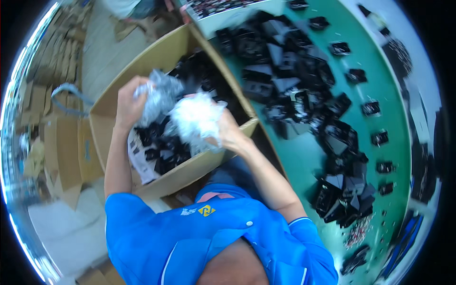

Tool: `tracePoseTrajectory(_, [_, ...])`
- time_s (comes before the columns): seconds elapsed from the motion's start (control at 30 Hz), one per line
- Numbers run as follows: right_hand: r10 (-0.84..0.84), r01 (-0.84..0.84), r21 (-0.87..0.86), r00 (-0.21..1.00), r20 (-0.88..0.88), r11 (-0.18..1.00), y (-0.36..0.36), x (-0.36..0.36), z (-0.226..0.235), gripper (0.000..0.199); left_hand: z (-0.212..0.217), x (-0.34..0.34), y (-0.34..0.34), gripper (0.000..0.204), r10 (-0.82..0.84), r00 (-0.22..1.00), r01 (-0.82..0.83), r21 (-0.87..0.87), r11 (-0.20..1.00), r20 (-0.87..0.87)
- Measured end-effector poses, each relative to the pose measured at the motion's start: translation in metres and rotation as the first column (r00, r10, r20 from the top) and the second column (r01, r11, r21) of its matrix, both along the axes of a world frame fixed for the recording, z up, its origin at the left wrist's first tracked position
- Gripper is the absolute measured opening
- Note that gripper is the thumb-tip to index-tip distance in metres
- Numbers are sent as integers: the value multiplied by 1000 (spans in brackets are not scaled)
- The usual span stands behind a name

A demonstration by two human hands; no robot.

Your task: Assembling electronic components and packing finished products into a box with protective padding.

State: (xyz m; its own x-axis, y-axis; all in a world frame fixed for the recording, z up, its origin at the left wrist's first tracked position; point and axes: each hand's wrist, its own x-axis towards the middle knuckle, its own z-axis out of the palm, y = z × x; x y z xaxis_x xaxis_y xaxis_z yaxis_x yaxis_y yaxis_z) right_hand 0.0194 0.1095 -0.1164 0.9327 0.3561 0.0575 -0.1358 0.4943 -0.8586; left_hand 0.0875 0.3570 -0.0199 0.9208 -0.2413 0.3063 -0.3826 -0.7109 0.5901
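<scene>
I see my left hand (127,102) left of centre in the frame, closed around a crumpled clear plastic bag (159,95), held above the open cardboard box (142,64). My right hand (228,133) sits just right of it, near the middle of the frame, fingers clenched on a second bunch of whitish plastic wrap (197,118). The two bundles are just beside each other, maybe touching; I cannot tell for sure because of blur. Under both hands, inside the box, lie small black parts (164,147) on a pale liner. To the right of the box, across the upper right of the frame, a green table (304,156) carries a heap of black parts (294,80), with single pieces spaced along its far edge. My blue shirt (190,237) fills the bottom centre. Flattened cardboard (61,142) lies at the left edge.
</scene>
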Motion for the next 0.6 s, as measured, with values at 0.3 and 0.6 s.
tracePoseTrajectory(0.3, [-184, 256, -173, 919, 349, 951, -19, -11, 11, 91, -13, -34, -108, 17, -388, 922, 334, -482, 810, -12])
tracePoseTrajectory(0.6, [-459, 497, -45, 829, 318, 867, -33, -22, 3, 72, 10, -52, -157, 53, -396, 901, 287, -439, 851, -179])
